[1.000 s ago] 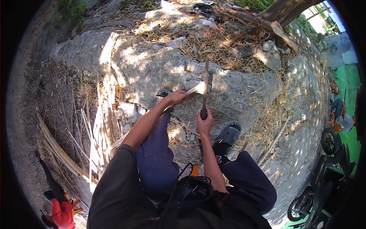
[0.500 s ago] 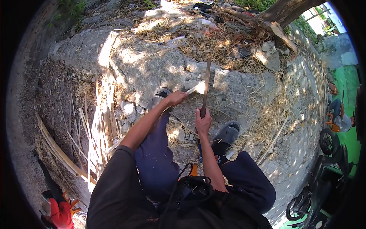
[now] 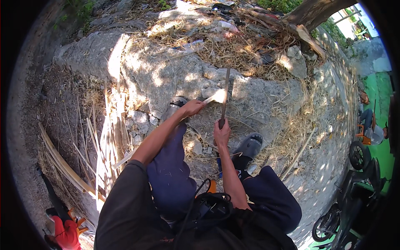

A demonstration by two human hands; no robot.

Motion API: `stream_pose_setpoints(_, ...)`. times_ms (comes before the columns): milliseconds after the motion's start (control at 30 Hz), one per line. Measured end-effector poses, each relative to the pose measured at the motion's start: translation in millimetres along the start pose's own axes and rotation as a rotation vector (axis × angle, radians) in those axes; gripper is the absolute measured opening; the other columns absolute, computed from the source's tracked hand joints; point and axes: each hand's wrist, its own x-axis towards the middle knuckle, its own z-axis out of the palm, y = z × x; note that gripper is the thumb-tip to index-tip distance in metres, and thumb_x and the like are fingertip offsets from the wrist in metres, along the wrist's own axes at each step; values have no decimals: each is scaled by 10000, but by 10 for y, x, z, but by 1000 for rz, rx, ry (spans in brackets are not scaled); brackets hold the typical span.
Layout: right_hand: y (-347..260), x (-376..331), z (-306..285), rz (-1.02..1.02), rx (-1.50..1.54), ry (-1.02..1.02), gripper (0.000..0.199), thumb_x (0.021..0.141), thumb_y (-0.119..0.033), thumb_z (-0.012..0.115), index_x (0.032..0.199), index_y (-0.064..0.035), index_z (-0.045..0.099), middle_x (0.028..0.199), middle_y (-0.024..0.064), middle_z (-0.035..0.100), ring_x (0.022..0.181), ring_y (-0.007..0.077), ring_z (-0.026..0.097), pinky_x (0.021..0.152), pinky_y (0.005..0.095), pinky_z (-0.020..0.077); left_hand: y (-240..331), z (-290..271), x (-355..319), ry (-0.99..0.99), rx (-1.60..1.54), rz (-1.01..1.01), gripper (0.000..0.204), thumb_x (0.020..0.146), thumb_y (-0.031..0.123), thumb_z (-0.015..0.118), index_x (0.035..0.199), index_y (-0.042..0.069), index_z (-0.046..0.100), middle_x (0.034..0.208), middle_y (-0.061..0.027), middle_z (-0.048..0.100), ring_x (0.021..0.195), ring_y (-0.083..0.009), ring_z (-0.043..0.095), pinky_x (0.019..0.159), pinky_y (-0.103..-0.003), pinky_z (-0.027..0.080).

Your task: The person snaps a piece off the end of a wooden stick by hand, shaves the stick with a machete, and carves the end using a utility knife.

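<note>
your left hand [image 3: 193, 108] pinches a pale strip [image 3: 211, 98]; your right hand [image 3: 222, 133] grips a long blade [image 3: 226, 93] beside the strip's far end.

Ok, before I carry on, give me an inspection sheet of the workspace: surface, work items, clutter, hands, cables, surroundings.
Surface: rough grey stone, uneven, with patches of sun and shade.
Work items: a pale strip and a long dark blade, crossing in view; whether they touch cannot be told.
Clutter: pile of pale strips to the left; dry fibres and litter beyond the stone.
Hands: left hand closed on the pale strip; right hand closed on the blade's handle.
Cables: black looped cables at the lap.
Surroundings: person in red lower left; another person and a motorcycle at right; tree trunk upper right.
</note>
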Motion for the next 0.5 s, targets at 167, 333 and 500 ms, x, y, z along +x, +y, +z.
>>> stream_pose_setpoints(167, 55, 18, -12, -57, 14, 39, 234, 976, -220, 683, 1056, -13, 608, 790, 188, 662, 685, 350, 666, 646, 454, 508, 22, 7, 18, 20, 33, 0, 496, 1076, 479, 532, 741, 113, 524, 607, 14, 436, 436, -101, 335, 400, -310, 260)
stream_pose_setpoints(333, 52, 16, 7, -50, 4, 14, 246, 988, -231, 679, 1072, -11, 608, 775, 195, 653, 674, 358, 662, 633, 458, 501, -50, -67, 69, 7, 79, -17, 526, 1021, 561, 564, 803, 87, 631, 627, -9, 529, 499, -133, 448, 464, -327, 349)
stream_pose_setpoints(500, 60, 10, 34, -27, -39, 17, 250, 999, -233, 664, 1098, -12, 601, 780, 202, 652, 684, 376, 668, 628, 471, 494, -76, -61, 73, 0, 88, -12, 554, 1022, 592, 556, 845, 74, 640, 643, -23, 552, 516, -140, 474, 477, -322, 369)
